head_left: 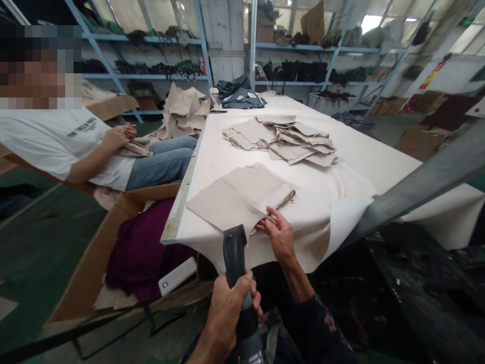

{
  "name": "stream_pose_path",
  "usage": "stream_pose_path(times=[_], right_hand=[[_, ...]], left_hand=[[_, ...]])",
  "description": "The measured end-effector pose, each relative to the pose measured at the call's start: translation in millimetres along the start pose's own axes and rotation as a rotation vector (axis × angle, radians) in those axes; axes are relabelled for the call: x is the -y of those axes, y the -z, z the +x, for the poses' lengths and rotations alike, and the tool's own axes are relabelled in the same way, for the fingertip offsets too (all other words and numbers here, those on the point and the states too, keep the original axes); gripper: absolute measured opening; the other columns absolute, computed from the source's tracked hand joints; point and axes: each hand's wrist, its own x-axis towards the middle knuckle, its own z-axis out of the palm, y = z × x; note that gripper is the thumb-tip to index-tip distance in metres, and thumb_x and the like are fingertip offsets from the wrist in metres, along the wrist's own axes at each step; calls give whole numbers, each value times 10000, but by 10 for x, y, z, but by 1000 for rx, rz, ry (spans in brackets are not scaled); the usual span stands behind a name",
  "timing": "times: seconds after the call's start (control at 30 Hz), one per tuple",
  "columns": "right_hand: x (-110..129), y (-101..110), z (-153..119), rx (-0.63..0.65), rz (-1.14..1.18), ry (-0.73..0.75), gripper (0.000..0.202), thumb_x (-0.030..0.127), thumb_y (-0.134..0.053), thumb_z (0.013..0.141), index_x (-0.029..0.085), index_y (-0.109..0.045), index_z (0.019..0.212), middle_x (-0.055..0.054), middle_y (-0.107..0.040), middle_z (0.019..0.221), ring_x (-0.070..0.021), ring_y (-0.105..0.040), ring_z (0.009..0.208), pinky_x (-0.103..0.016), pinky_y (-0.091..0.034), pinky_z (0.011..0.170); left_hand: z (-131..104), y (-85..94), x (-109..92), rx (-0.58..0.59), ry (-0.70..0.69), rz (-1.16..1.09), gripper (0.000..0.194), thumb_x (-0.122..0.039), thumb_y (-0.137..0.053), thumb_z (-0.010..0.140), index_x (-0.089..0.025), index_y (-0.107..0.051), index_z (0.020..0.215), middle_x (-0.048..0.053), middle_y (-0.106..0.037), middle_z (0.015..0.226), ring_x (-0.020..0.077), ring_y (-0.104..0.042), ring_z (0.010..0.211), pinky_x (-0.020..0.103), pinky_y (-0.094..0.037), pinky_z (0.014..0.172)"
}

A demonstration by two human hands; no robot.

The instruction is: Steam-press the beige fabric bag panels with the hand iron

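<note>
Near the front edge of the table point(212, 156), the black tool point(234, 250) clenched in the left hand point(226, 298) could, so close, snag the cloth stack point(238, 194) there if the right hand point(282, 239) (its grip unclear) holds loosely.

Matt black plastic nozzle point(234, 247); smooth beige cloth pieces point(242, 194); brown cardboard box point(81, 280).

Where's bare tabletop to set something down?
Two patches on the white table: from the far pile out to the table's right edge, and beyond that pile, right of the dark cloth. It's crowded up front: near stack, black tool, left hand, right hand.
</note>
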Motion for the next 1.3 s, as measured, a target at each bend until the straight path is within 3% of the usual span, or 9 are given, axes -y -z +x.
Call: stream_pose_path(times=[0.1, 0.2, 0.3, 0.6, 0.87, 1.0, 1.07, 1.17, 1.3], right_hand=[[111, 106, -39, -41, -48, -1, 444, 261, -659, 765, 154, -513, 1171, -67, -707, 899, -206, -705, 811, -322, -575, 722], [191, 180, -127, -90, -140, -11, 276, 323, -666, 765, 138, -584, 953, -92, -712, 872, -218, -708, 795, -302, -567, 685], [182, 158, -268, -19, -213, -87, 281, 379, -690, 737, 133, -606, 843, -90, -712, 816, -217, -707, 744, -292, -558, 641], [-171, -86, -618, 179, -101, -347, 354, 446, -706, 734, 115, -640, 843, -105, -700, 812, -206, -689, 776, -277, -518, 659], [-246, -189, -538, 218, 29, -223, 341, 347, -721, 735, 156, -696, 1016, -75, -702, 963, -194, -654, 827, -331, -517, 774], [-183, -132, -534, 213, -95, -222, 355, 391, -656, 785, 145, -681, 1041, -82, -712, 877, -209, -669, 800, -357, -531, 753], [-31, -57, -485, 163, -306, -97, 297, 373, -597, 829, 149, -688, 1003, -87, -711, 847, -221, -671, 784, -379, -539, 742], [284, 105, -252, 20, -819, 322, 246, 269, -508, 873, 181, -688, 1017, -105, -693, 963, -243, -641, 899, -417, -498, 865], [525, 329, 283, 170, -1445, 662, 374, 154, -478, 860, 151, -596, 1215, -159, -556, 1266, -298, -449, 1223, -473, -329, 1041]], left_hand=[[-49, 24, -43, -47, -17, -30, 309, -403, -696, 690, -153, -520, 652, -39, -502, 440, 95, -473, 354, 217, -395, 369], [-121, 46, -95, -145, -87, -94, 322, -377, -733, 651, -145, -546, 774, -56, -512, 502, 88, -468, 369, 216, -397, 364], [-185, 84, -126, -191, -137, -125, 343, -368, -732, 653, -141, -546, 829, -61, -512, 514, 88, -470, 380, 218, -402, 371], [-204, 149, 8, -63, -106, -40, 289, -393, -672, 709, -143, -539, 766, -45, -511, 490, 96, -486, 366, 219, -402, 379], [19, 128, 54, 86, 6, -4, 298, -418, -620, 758, -163, -502, 660, -30, -510, 431, 108, -481, 352, 230, -403, 369], [123, 146, -20, 23, -64, 0, 294, -378, -639, 751, -149, -504, 625, -29, -512, 448, 96, -496, 370, 213, -400, 391], [144, 180, -72, -33, -97, -23, 279, -364, -670, 728, -145, -513, 656, -42, -508, 475, 93, -492, 383, 222, -415, 401], [151, 247, -112, -70, -116, -75, 266, -334, -705, 699, -143, -528, 750, -51, -522, 526, 93, -490, 402, 234, -424, 405], [139, 308, -98, -91, -106, -106, 311, -334, -727, 674, -138, -533, 819, -57, -524, 526, 99, -492, 403, 233, -410, 400]])
